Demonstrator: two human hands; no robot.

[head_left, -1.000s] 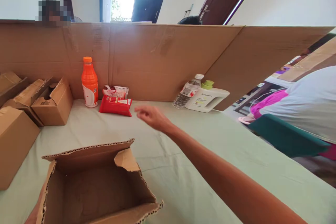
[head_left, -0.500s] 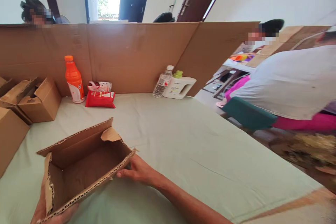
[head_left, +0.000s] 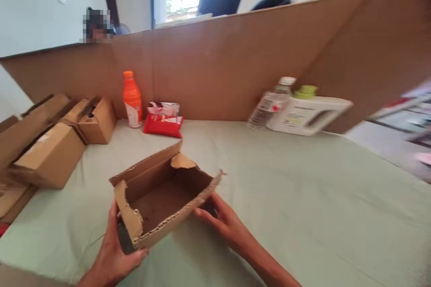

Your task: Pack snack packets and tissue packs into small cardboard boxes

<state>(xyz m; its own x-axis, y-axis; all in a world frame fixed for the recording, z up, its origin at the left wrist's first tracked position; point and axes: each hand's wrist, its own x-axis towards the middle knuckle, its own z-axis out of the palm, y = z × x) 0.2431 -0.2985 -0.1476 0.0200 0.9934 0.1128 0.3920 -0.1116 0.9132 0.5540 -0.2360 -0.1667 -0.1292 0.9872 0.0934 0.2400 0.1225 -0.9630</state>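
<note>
A cardboard box (head_left: 164, 204) with its top open is held just over the table, or on it; I cannot tell which. Its rims are torn, and one flap folds inward at the far corner. My left hand (head_left: 116, 246) grips the left end, thumb along the near corner and fingers partly hidden behind the side. At the right end, my right hand (head_left: 222, 217) has its thumb below the near wall and its other fingers partly hidden behind the box. The inside of the box shows bare brown cardboard.
Several cardboard boxes (head_left: 54, 154) stand at the left. Along a tall cardboard partition (head_left: 208, 71) are an orange bottle (head_left: 132, 101), a red packet (head_left: 164, 124), a clear water bottle (head_left: 269, 105) and a white jug (head_left: 305, 116). A pale green cloth (head_left: 303, 206) covers the table. A person's head shows behind the partition.
My view has swung left, so the table's things sit further right. Both hands still hold the box, now farther from me, and more of my left hand shows at its end.
</note>
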